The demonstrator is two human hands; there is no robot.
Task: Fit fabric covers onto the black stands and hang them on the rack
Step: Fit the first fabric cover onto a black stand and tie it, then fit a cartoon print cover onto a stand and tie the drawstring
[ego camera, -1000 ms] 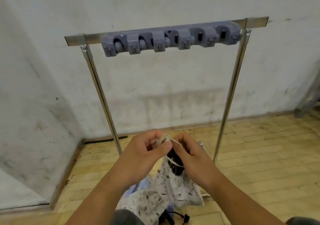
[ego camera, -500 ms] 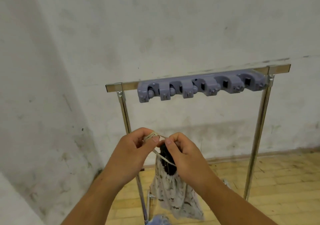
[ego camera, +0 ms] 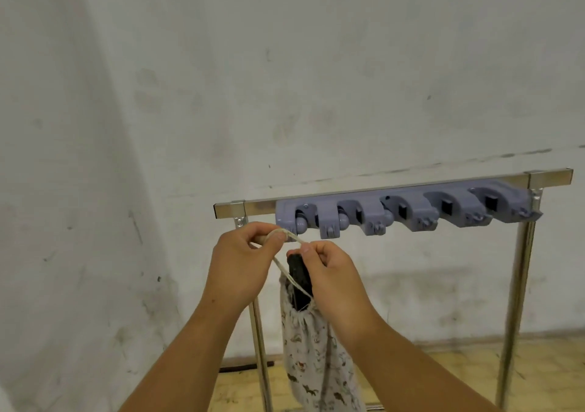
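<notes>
A person's left hand [ego camera: 243, 262] pinched a beige drawstring loop [ego camera: 292, 238] between thumb and forefinger. The right hand [ego camera: 330, 274] pinched the same cord against the top of a black stand [ego camera: 299, 274], which sat in a white patterned fabric cover [ego camera: 313, 348]. Within the last second both hands had risen from floor level to just below the left end of the grey plastic hook strip [ego camera: 411, 210] on the silver metal rack [ego camera: 229, 209], so the hanging step appeared close.

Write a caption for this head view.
Left hand and right hand pinch the cord of a fabric cover over a black stand, below the grey holder.
</notes>
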